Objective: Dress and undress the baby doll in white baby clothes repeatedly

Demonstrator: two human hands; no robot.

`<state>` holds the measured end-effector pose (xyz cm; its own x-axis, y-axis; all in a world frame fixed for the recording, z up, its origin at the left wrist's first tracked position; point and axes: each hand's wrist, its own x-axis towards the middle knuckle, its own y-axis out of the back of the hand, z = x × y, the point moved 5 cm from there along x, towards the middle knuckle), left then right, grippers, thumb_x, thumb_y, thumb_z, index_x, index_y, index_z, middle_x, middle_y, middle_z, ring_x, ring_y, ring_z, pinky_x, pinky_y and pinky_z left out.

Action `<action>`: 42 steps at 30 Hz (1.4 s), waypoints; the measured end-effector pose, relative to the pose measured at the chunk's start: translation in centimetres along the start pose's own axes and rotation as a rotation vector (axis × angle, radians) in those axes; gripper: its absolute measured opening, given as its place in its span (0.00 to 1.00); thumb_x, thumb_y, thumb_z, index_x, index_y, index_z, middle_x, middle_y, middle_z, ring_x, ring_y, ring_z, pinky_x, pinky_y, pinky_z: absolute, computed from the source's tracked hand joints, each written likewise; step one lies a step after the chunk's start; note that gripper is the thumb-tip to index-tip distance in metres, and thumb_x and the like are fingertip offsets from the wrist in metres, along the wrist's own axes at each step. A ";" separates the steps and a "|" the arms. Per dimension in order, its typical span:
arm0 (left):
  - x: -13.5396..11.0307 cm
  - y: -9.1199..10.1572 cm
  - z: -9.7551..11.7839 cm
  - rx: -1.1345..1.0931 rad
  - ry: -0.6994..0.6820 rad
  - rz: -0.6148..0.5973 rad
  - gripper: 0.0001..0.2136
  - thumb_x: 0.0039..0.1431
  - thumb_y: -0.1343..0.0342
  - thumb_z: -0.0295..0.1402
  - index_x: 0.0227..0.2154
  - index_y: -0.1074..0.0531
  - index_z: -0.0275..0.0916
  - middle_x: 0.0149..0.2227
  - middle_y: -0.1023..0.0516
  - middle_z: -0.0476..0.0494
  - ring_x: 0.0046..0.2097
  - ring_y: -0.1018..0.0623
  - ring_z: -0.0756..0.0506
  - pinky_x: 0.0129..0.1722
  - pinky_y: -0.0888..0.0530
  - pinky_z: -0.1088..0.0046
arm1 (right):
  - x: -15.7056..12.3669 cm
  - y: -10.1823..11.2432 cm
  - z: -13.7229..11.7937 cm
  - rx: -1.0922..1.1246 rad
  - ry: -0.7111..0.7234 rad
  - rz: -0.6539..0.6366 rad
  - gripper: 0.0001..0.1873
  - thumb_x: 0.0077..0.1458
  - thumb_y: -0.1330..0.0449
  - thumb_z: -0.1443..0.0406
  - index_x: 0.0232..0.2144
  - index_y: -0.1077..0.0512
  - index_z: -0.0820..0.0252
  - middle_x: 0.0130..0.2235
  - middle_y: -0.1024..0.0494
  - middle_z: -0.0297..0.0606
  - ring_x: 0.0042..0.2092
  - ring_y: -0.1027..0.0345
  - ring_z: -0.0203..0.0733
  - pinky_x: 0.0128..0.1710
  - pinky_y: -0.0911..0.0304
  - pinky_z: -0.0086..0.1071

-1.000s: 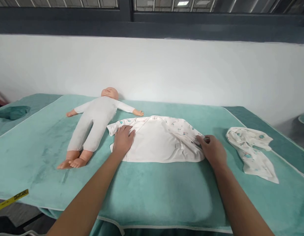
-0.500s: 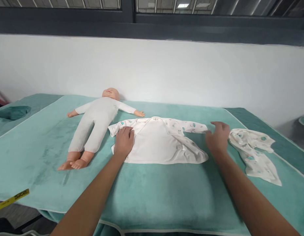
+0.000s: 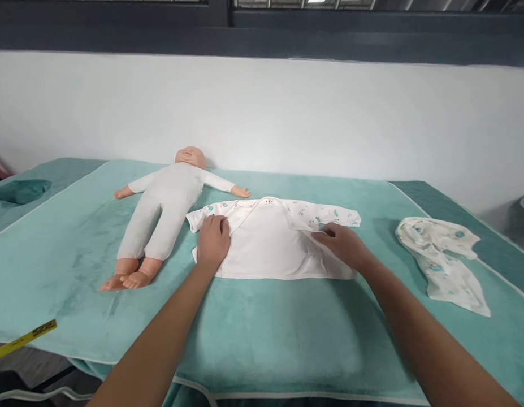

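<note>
A white baby shirt (image 3: 268,249) with small green prints on its sleeves lies spread in front of me, its front open and plain inside. My left hand (image 3: 213,240) rests flat on the shirt's left side, just below that sleeve. At the right front edge, below the other sleeve, my right hand (image 3: 340,244) has its fingers closed on the fabric; its fingertips are partly hidden. A baby doll (image 3: 170,189) in a white cloth body lies on its back to the left, one hand near the shirt's left sleeve.
Small printed baby trousers (image 3: 446,263) lie crumpled on the right. A green blanket (image 3: 287,333) covers the table beneath everything. Behind it rises a white wall (image 3: 262,113) with a dark window frame (image 3: 262,42). A yellow strip (image 3: 24,339) shows at the lower left.
My right hand has moved left from beyond the right sleeve's cuff onto the shirt's right front edge. My left hand stays in place. The view has tilted slightly down.
</note>
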<state>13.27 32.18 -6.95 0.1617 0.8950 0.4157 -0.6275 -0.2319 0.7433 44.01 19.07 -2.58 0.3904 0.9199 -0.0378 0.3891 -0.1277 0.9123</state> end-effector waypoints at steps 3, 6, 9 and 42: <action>0.0 0.0 0.0 -0.003 0.009 -0.008 0.12 0.65 0.57 0.35 0.39 0.28 0.39 0.43 0.25 0.37 0.48 0.26 0.38 0.50 0.30 0.58 | -0.1 0.6 -0.3 0.150 -0.008 -0.067 0.24 0.61 0.53 0.48 0.23 0.35 0.57 0.27 0.27 0.35 0.30 0.36 0.40 0.27 0.45 0.31; 0.0 0.0 0.0 -0.012 0.011 -0.009 0.12 0.64 0.57 0.34 0.39 0.28 0.39 0.43 0.24 0.37 0.48 0.26 0.38 0.50 0.30 0.58 | 0.0 0.8 -0.2 0.159 -0.034 -0.093 0.26 0.63 0.59 0.50 0.25 0.31 0.58 0.29 0.23 0.39 0.31 0.32 0.43 0.28 0.41 0.32; 0.0 0.1 0.0 -0.010 0.020 -0.008 0.12 0.64 0.57 0.34 0.40 0.28 0.39 0.43 0.24 0.37 0.48 0.26 0.38 0.50 0.30 0.58 | 0.7 0.6 0.5 0.063 -0.070 -0.091 0.21 0.60 0.51 0.53 0.22 0.31 0.58 0.28 0.23 0.44 0.32 0.30 0.48 0.31 0.40 0.36; 1.9 -1.2 7.8 0.181 -0.310 -0.213 0.16 0.62 0.56 0.25 0.50 0.30 0.37 0.54 0.27 0.37 0.57 0.29 0.38 0.56 0.32 0.59 | 5.3 -4.5 -8.8 -0.139 0.420 0.183 0.22 0.62 0.52 0.63 0.55 0.34 0.62 0.59 0.31 0.49 0.59 0.39 0.54 0.57 0.41 0.47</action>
<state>20.28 31.21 -3.00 0.5120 0.7798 0.3603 -0.4155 -0.1423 0.8984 37.03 27.82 -3.29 0.0601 0.9609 0.2702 0.2193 -0.2768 0.9356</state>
